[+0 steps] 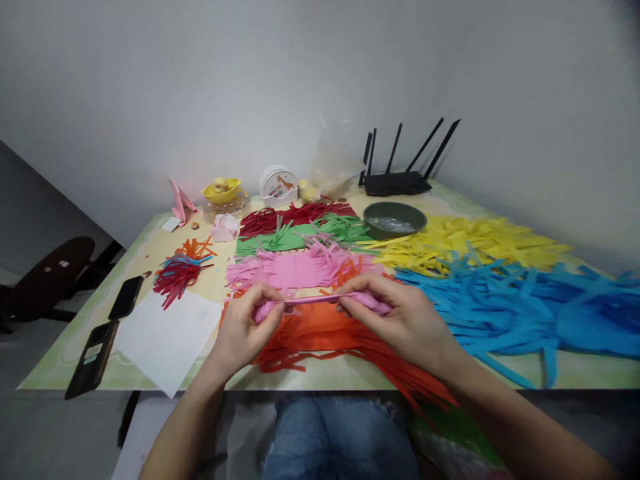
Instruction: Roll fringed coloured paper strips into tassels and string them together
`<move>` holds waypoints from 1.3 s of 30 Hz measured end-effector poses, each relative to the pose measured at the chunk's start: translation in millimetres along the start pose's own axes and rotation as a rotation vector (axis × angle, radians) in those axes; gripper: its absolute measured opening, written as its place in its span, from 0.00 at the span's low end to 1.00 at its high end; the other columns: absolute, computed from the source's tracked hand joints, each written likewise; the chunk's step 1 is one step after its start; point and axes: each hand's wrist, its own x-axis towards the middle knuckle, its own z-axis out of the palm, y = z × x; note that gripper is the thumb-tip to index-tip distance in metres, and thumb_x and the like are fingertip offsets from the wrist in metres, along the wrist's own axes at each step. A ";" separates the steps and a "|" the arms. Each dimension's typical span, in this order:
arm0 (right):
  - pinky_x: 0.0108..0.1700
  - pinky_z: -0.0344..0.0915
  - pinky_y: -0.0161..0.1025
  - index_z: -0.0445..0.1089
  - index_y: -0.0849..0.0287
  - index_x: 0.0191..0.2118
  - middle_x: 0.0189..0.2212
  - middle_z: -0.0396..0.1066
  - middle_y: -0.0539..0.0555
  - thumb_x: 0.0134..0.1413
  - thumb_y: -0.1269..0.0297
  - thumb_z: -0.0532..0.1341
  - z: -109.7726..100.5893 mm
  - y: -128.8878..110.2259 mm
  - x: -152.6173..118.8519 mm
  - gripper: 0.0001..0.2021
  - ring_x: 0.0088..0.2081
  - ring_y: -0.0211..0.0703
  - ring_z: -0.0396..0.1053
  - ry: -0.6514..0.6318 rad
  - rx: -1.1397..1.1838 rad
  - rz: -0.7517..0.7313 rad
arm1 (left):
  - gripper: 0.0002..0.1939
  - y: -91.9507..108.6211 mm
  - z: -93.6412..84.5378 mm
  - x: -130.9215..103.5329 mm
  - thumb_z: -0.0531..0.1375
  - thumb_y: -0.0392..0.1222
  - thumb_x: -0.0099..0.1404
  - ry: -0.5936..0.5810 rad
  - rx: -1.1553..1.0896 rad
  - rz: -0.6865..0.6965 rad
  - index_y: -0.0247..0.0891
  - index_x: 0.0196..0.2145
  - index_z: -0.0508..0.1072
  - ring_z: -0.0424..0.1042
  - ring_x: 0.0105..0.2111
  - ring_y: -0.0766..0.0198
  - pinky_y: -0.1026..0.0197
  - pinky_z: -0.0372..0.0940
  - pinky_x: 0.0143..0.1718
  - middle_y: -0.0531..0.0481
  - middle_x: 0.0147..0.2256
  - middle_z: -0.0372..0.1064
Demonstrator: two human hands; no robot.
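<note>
A twisted pink paper strip [313, 300] is stretched level between my two hands. My left hand [250, 327] pinches one end, and my right hand [395, 317] pinches the other, with bunched pink paper in each palm. Orange fringed paper [315, 328] lies on the table below the strip. Beyond it, from near to far, are pink fringed paper [295, 270], green fringed paper [273, 241] and dark red fringed paper [300, 213]. Blue fringed paper [525, 307] spreads to the right, in front of yellow fringed paper [480, 243].
A dark bowl [395, 220] stands before a black router [397, 183]. At left lie a multicoloured fringe bundle [180, 270], a white sheet [167, 337] and two phones [126, 297]. A yellow dish [221, 193] and a coaster holder [279, 190] are near the wall.
</note>
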 end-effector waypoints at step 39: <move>0.32 0.70 0.34 0.75 0.54 0.32 0.27 0.78 0.50 0.48 0.78 0.55 -0.7 -0.4 4.0 0.14 0.28 0.38 0.75 -0.110 0.087 -0.460 | 0.10 17.0 7.4 18.0 0.56 0.39 0.66 -0.363 0.082 0.014 0.36 0.34 0.77 0.74 0.31 0.64 0.65 0.65 0.35 0.48 0.31 0.77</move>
